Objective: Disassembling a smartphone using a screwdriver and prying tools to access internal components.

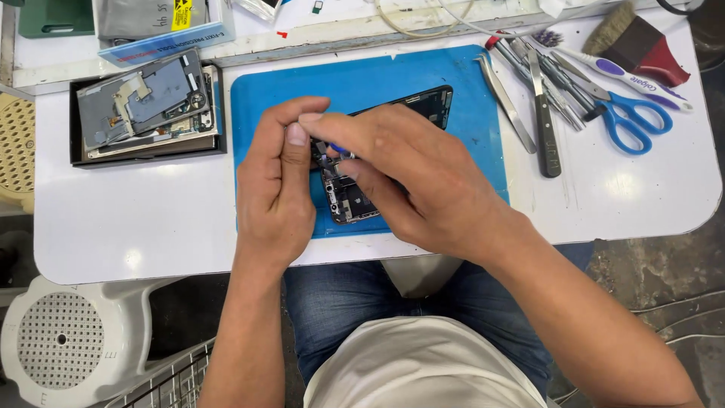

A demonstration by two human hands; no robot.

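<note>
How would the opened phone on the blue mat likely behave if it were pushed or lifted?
The opened phone is flat, so it would probably slide, not roll or tip. Its exposed internals look fragile. The blue mat probably limits slipping, and both the left hand and right hand are on it.

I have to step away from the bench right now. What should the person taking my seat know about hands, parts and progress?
Left hand: steadies the opened phone on the blue mat.
Right hand: pinches a small blue-tipped tool over the phone's insides.
Done: phone is open, its insides exposed.
Left: work inside is unfinished; phone not closed.
Nearby: tweezers and scissors to the right, tray of spare parts to the left.
</note>
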